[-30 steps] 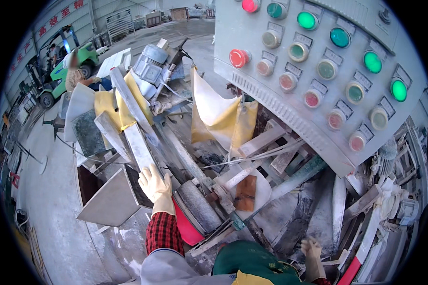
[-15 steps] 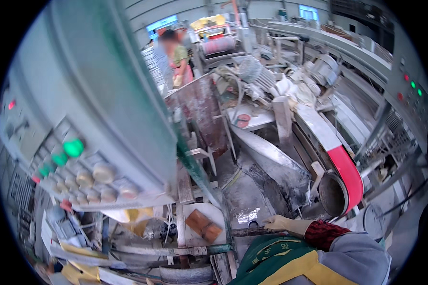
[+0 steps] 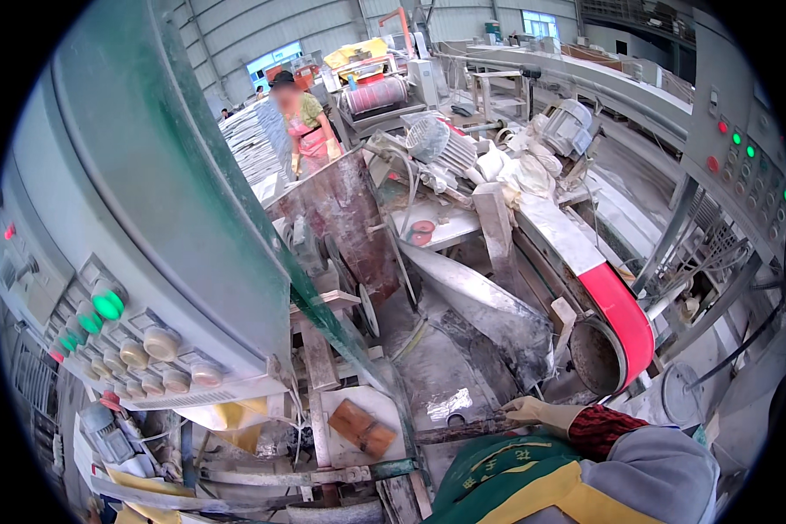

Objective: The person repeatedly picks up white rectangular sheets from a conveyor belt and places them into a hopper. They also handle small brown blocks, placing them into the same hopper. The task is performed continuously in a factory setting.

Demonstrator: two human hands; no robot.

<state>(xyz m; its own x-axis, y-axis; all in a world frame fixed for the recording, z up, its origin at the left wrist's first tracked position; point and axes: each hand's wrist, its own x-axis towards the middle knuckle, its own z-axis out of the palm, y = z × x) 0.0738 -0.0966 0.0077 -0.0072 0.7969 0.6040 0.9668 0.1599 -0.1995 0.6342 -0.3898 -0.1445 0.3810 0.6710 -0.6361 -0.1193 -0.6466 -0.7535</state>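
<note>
My right hand (image 3: 540, 412), in a pale glove with a dark red knitted cuff (image 3: 604, 431), reaches in from the lower right. Its fingers are closed over the end of a dark, dirty bar (image 3: 463, 430), though their undersides are hidden. Just left of the bar, a rusty brown block (image 3: 362, 427) lies on a pale plate. Beyond the hand stands a worn grey metal chute (image 3: 489, 297). To its right is a belt housing with a red curved end (image 3: 622, 323) around a round drum opening. My left hand is out of view.
A tall grey control cabinet (image 3: 183, 218) with lit green buttons fills the left side. Another control panel (image 3: 742, 157) stands at the right. Electric motors (image 3: 568, 127) and white cloth (image 3: 526, 166) sit behind the belt housing. Farther back, a person (image 3: 310, 127) in gloves stands near stacked slabs.
My view has turned, so the machinery sits farther left in the picture. My right hand stays by the bar. The person at the back shows more fully beside the cabinet.
</note>
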